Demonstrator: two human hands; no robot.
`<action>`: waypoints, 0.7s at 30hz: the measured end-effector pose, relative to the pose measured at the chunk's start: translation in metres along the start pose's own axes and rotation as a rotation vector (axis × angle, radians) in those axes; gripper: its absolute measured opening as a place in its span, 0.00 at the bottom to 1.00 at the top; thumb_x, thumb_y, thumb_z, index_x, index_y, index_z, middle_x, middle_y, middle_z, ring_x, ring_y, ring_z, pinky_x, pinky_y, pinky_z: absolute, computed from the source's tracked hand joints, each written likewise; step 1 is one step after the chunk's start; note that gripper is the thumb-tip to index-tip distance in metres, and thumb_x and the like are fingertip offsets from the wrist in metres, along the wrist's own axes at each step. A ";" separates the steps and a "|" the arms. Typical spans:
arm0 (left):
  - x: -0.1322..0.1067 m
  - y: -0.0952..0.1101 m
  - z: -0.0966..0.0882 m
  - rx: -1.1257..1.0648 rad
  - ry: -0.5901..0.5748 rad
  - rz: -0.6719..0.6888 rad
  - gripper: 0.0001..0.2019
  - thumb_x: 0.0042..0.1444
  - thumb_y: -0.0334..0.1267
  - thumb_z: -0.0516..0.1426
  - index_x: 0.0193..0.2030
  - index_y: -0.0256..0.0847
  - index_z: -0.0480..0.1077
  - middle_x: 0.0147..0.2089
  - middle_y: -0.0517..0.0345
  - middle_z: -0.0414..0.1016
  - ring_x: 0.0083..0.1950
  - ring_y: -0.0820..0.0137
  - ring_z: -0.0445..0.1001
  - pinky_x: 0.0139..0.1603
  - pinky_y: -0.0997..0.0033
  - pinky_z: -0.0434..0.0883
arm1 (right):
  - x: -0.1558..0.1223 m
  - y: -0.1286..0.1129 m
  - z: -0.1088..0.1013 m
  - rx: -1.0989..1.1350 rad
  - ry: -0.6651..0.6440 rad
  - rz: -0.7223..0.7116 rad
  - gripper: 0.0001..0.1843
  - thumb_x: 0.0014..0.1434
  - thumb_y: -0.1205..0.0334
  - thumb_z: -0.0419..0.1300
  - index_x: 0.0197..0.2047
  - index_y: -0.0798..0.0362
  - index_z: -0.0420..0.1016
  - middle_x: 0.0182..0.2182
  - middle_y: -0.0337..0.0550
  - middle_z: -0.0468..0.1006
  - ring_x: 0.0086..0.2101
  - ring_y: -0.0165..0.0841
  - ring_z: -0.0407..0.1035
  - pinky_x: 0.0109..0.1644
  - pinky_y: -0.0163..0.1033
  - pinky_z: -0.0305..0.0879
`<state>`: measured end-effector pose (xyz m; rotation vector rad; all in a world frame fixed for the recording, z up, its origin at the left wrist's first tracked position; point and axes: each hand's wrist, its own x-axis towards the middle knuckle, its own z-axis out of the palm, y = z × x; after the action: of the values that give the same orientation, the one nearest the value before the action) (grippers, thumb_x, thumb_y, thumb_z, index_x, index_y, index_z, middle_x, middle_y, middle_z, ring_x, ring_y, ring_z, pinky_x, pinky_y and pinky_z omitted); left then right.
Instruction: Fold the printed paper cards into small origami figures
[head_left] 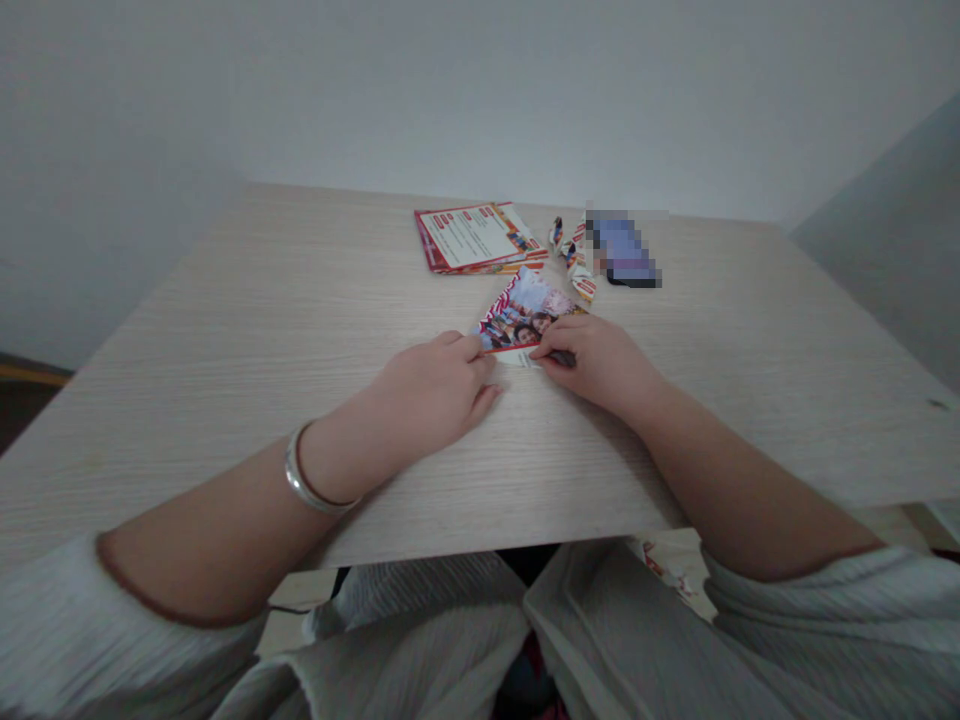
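Note:
A folded paper leaflet [531, 292] with a printed colour photo lies on the table in front of me, its top coming to a point. Along its near edge runs a red line, with a strip of white paper showing below. My left hand [435, 390], with a silver bangle on the wrist, holds the leaflet's left corner between closed fingers. At the lower right edge, my right hand [600, 365] pinches the paper between thumb and fingers. Part of the leaflet's right side is hidden behind that hand.
A stack of printed leaflets [476, 238] lies behind the folded one. To its right are several small folded paper pieces [576, 258] and a blurred-out phone-like object [626, 248]. The pale wooden table [247, 330] meets a wall [480, 100] at the back.

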<state>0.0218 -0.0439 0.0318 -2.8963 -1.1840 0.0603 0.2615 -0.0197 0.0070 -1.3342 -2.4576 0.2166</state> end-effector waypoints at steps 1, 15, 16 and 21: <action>-0.001 0.000 0.000 0.008 -0.003 -0.006 0.21 0.75 0.44 0.48 0.53 0.32 0.78 0.51 0.40 0.79 0.51 0.56 0.76 0.54 0.56 0.74 | 0.000 -0.001 0.000 -0.010 -0.003 0.000 0.10 0.64 0.68 0.63 0.41 0.51 0.88 0.45 0.49 0.86 0.48 0.42 0.78 0.56 0.46 0.70; -0.008 0.002 -0.015 0.136 -0.061 -0.134 0.19 0.73 0.41 0.47 0.50 0.35 0.79 0.47 0.42 0.82 0.45 0.54 0.80 0.45 0.55 0.72 | -0.005 -0.010 -0.004 -0.097 0.000 0.036 0.10 0.67 0.62 0.62 0.41 0.52 0.88 0.46 0.50 0.86 0.48 0.43 0.78 0.52 0.45 0.70; -0.008 0.001 -0.015 0.136 -0.063 -0.129 0.19 0.72 0.40 0.47 0.50 0.36 0.79 0.47 0.42 0.83 0.45 0.54 0.80 0.47 0.54 0.72 | -0.005 -0.011 -0.004 -0.113 -0.004 0.032 0.11 0.68 0.60 0.63 0.41 0.51 0.88 0.46 0.50 0.85 0.48 0.43 0.78 0.52 0.44 0.70; -0.013 -0.007 -0.011 0.186 0.016 -0.088 0.20 0.71 0.38 0.47 0.44 0.38 0.81 0.45 0.44 0.83 0.43 0.57 0.80 0.50 0.53 0.72 | -0.006 -0.012 -0.004 -0.145 -0.018 0.014 0.12 0.69 0.58 0.62 0.40 0.50 0.87 0.47 0.50 0.84 0.47 0.42 0.76 0.49 0.43 0.68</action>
<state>0.0081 -0.0479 0.0431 -2.6772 -1.2297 0.1382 0.2566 -0.0311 0.0134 -1.4143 -2.5213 0.0554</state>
